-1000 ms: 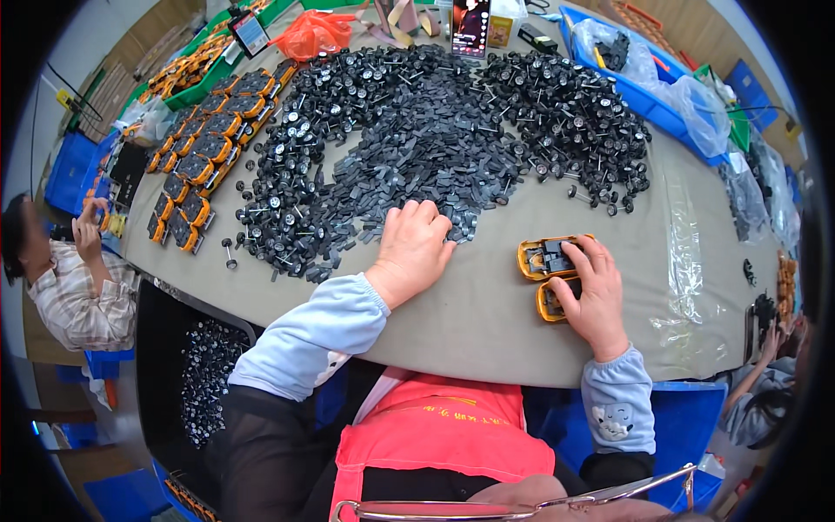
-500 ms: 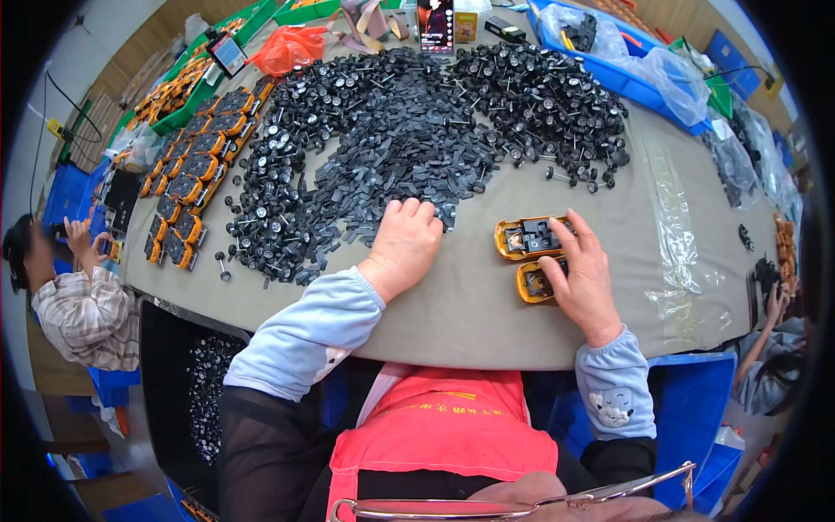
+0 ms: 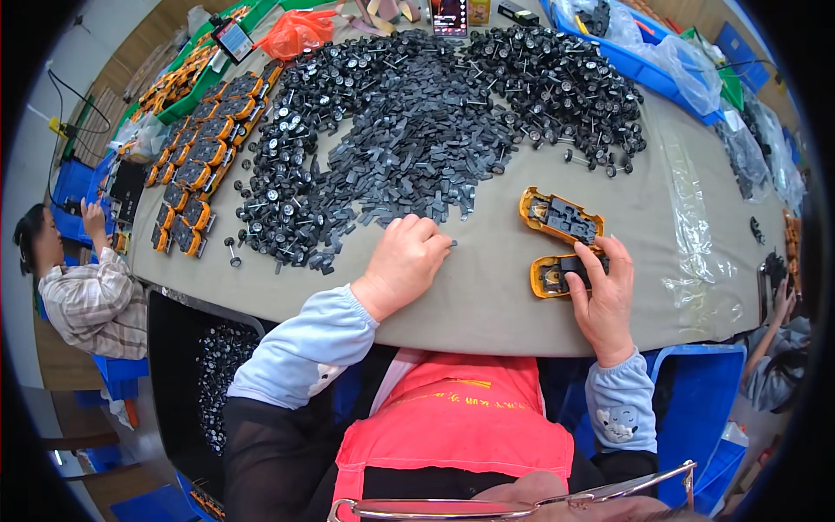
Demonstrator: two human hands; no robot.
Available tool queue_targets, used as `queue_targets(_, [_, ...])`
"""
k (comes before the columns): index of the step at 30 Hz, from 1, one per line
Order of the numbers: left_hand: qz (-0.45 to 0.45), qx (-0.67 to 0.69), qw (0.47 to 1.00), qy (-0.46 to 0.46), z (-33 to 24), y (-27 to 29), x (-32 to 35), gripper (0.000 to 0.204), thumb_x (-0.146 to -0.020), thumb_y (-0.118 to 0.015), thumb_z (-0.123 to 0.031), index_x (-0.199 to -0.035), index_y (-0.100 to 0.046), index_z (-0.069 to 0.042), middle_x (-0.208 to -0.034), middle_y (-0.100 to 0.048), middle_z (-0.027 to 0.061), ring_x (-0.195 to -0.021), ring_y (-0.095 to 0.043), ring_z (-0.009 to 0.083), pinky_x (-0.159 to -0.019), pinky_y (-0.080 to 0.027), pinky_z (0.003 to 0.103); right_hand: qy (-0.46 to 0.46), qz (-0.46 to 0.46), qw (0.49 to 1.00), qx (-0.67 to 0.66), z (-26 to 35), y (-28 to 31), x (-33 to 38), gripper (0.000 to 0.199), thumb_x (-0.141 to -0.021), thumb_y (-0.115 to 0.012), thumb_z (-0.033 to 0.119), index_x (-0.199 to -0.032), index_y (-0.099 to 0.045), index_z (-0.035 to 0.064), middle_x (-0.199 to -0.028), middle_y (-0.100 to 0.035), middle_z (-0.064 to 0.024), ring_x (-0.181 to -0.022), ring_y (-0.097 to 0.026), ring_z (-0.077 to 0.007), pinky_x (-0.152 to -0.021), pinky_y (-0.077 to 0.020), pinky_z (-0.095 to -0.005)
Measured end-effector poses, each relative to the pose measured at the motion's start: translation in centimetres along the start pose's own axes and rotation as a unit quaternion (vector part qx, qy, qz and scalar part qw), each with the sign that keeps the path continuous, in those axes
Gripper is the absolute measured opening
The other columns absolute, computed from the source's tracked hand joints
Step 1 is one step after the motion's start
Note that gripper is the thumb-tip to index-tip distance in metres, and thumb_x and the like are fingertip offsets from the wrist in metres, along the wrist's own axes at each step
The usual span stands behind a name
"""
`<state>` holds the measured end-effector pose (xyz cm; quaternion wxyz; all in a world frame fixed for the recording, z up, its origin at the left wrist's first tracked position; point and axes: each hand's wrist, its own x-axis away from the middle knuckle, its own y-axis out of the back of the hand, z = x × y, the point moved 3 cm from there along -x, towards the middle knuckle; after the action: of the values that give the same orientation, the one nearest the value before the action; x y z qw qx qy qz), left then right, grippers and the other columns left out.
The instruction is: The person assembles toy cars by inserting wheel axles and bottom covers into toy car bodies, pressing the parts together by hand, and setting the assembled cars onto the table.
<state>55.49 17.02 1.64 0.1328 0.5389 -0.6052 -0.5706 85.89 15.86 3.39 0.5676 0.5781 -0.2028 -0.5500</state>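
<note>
My left hand [image 3: 402, 268] is closed in a pinch at the near edge of the pile of small dark flat plastic pieces [image 3: 417, 143]. The tip of one dark plastic piece [image 3: 453, 244] shows at its fingertips. To the right, two yellow toy car bodies with black insides lie upside down on the table. My right hand [image 3: 606, 300] has thumb and index finger on the right end of the nearer toy car body [image 3: 548, 277], partly covering it. Its other fingertips reach the right end of the farther toy car body [image 3: 561, 217], which lies slanted.
Heaps of black wheels on axles [image 3: 557, 87] flank the dark pieces. Rows of yellow toy cars [image 3: 204, 152] stand at the left. A phone [image 3: 449, 17], an orange plastic bag [image 3: 296, 35] and a blue tray [image 3: 661, 83] are at the back. Co-workers sit at both sides.
My left hand has drawn back slightly from the pile, a dark piece now at its fingertips. The farther toy car body has turned aslant, and my right fingers have closed in on the nearer one.
</note>
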Motion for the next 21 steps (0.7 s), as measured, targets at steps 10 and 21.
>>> queue_targets(10, [0.115,-0.029,0.989,-0.089,0.0,-0.7,-0.9,0.018,-0.074,-0.061,0.002,-0.091,-0.062,-0.003,-0.091,-0.058,0.0124,-0.086,-0.058,0.0311,-0.075,-0.049,0.039,0.028,0.101,0.994,-0.032,3.4,1.5,0.9,0.067,-0.072,-0.083,0.026,-0.132,-0.06,0.0072,-0.137,-0.051,-0.0121,-0.133,-0.041,-0.0401,-0.105,-0.0372,-0.0515])
queue_targets(21, [0.147,0.113,0.942,-0.279,-3.7,0.0,-1.0,0.028,-0.075,-0.066,-0.009,-0.103,-0.066,-0.001,-0.099,-0.061,0.01,-0.087,-0.059,0.0272,-0.075,-0.053,0.039,0.077,0.092,0.989,-0.083,4.7,-0.7,-0.6,0.068,-0.07,-0.085,0.031,-0.131,-0.061,0.0108,-0.132,-0.055,-0.0076,-0.134,-0.042,-0.0376,-0.105,-0.0371,-0.0502])
